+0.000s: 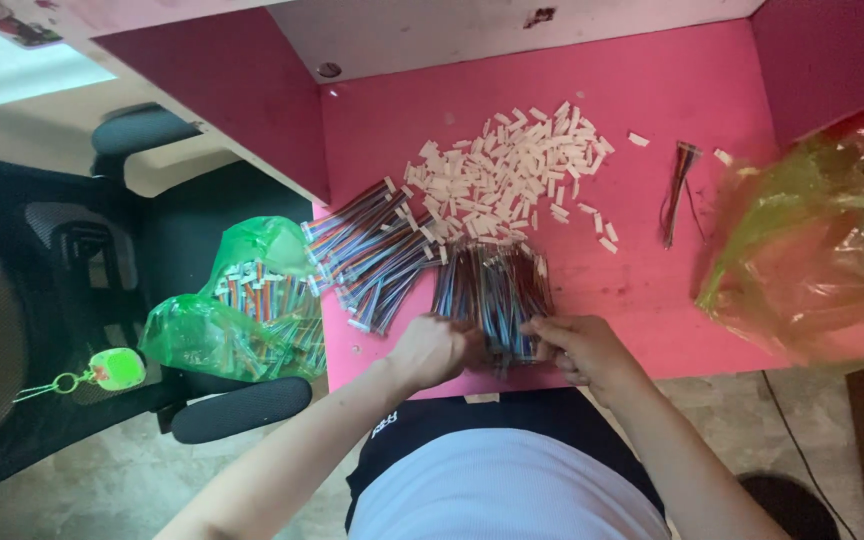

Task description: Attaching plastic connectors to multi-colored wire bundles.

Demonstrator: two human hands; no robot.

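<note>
Pink desk point(652, 290); bagged wires point(252, 320), probably.

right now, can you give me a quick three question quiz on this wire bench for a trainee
1. True or false: both hands are at the near bundle of coloured wires on the pink table.
2. Where does the heap of small white plastic pieces lie?
A. behind the wire bundles, farther from the person
B. on the black chair
C. inside the green bag
3. Fill in: the green bag of wires rests on the ______, to the person's left.

Key
1. True.
2. A.
3. Black chair; a second greenish bag lies at the table's right end.
</note>
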